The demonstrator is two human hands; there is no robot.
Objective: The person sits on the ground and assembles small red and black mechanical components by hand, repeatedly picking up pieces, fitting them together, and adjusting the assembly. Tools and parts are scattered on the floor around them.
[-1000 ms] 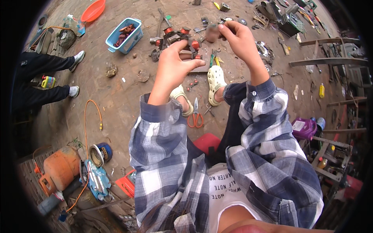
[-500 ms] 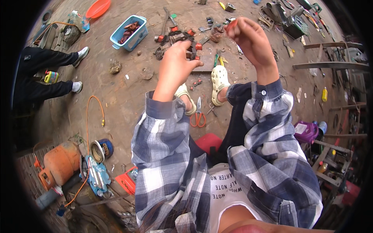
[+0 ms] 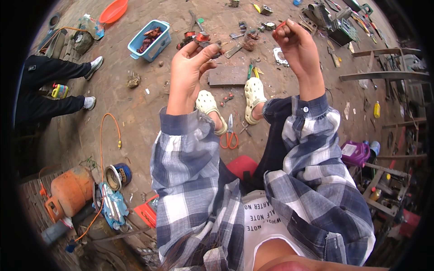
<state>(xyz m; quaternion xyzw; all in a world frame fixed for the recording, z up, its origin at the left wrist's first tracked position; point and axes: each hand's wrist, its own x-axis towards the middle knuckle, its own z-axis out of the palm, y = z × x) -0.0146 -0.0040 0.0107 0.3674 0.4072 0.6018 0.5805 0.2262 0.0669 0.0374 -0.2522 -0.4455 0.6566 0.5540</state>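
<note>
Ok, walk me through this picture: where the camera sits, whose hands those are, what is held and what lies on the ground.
The camera is worn on a person's head and looks down, so the round, bent edges come from its wide lens. The two raised arms in plaid sleeves are that person's own. The left hand is open, palm toward the camera, holding nothing that shows. The right hand has its grip closed on a small red part; what it is is too small to tell. Below, on the dirt ground, lie orange-handled scissors, a blue plastic bin, a flat metal plate and scattered metal parts. Another person's legs show at left.
</note>
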